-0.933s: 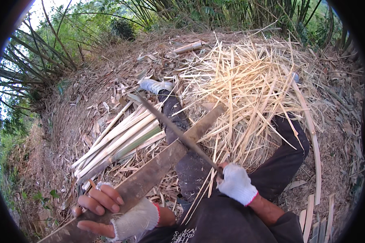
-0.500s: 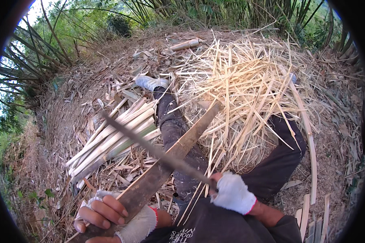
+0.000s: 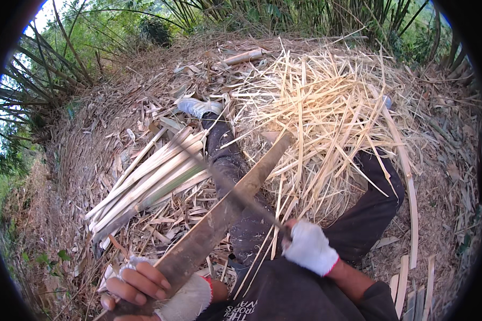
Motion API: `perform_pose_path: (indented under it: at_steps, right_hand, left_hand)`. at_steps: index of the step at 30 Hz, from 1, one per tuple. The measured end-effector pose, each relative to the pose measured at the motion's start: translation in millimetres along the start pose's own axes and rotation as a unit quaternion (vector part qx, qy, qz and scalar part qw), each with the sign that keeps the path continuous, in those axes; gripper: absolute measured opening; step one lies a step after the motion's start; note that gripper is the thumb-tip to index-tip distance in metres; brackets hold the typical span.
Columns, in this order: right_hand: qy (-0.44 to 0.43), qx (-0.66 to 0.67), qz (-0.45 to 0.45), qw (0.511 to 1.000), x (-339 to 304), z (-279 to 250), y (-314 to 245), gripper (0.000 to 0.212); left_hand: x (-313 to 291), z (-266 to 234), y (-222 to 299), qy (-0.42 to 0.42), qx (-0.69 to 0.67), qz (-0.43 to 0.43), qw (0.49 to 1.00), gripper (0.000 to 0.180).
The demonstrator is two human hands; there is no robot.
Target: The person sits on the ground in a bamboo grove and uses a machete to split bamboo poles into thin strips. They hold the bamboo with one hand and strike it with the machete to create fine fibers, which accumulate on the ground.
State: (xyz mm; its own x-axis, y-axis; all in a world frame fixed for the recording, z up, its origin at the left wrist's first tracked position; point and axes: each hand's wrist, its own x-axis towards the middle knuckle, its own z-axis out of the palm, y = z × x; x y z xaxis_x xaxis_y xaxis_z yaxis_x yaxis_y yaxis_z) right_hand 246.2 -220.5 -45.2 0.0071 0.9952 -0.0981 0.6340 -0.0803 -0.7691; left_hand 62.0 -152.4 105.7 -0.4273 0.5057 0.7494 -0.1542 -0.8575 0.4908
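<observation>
My left hand (image 3: 150,291), in a white fingerless glove, grips the near end of a long split bamboo slat (image 3: 209,232). The slat runs slantwise up to the right, over my left leg. Gloved as well, my right hand (image 3: 309,247) is closed on the handle end of a long, dark, narrow knife (image 3: 214,172). Its blade is smeared by motion and crosses above the slat; whether it touches the slat I cannot tell. Beyond the slat's far end lies a heap of pale bamboo strips (image 3: 326,107).
A bundle of split bamboo pieces (image 3: 150,179) lies left of my outstretched left leg (image 3: 219,139). My bent right leg (image 3: 369,203) borders the heap. A cut bamboo length (image 3: 243,57) lies farther off. More slats (image 3: 404,286) are at lower right; bamboo stalks stand behind.
My right hand has shifted slightly right and away from me. The knife's blade has swung right, its far end now over the bundle. The left hand and slat have barely moved.
</observation>
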Motion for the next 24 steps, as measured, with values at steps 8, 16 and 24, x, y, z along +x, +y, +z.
perform_pose_path:
  at_steps: [8,16,24]
  right_hand:
    - [-0.071,-0.018,-0.054,0.996,-15,-10,-19,0.029]
    - [-0.065,-0.027,-0.043,0.997,-12,-11,-10,0.031]
    - [-0.038,-0.003,0.042,0.998,-9,6,6,0.028]
  left_hand:
    - [4,-8,-4,-0.02,0.003,0.003,1.0,0.05]
    - [4,-14,-5,-0.017,0.038,0.01,0.999,0.067]
    - [6,-11,-8,0.059,0.061,-0.004,0.996,0.076]
